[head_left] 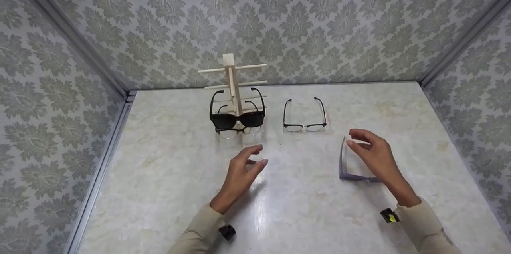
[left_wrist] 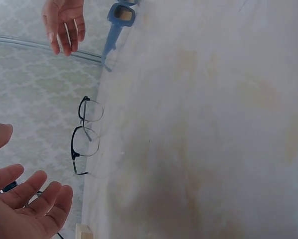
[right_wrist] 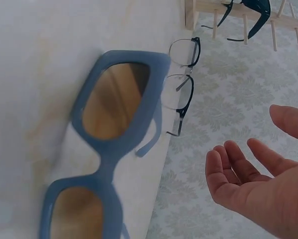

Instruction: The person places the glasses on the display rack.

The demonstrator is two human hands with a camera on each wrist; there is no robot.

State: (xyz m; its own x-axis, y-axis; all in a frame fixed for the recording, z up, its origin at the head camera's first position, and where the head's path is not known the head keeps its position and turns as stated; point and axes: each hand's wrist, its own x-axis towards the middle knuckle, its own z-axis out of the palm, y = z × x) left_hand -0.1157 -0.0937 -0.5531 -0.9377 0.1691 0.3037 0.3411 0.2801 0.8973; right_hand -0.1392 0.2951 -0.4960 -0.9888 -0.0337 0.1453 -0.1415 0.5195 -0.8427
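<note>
My right hand [head_left: 373, 156] hovers over the blue-framed sunglasses [right_wrist: 106, 149] with brown lenses, its fingers loosely bent and holding nothing. In the head view it hides part of that frame. My left hand [head_left: 241, 174] is above the table in front of the wooden rack, fingers relaxed, nothing in its grasp. Black sunglasses [head_left: 238, 120] with dark lenses sit on the wooden rack [head_left: 228, 60]; a pair of clear-lens glasses [head_left: 227, 133] sits just below them. Another pair of clear glasses with black brows [head_left: 305, 127] rests on the table between the rack and the blue sunglasses.
The pale marbled table [head_left: 295, 206] runs back to a patterned wall [head_left: 275, 18]. Patterned side panels with metal edge strips [head_left: 100, 166] stand at left and right. Bare pegs [head_left: 255, 65] stick out from the upper part of the rack.
</note>
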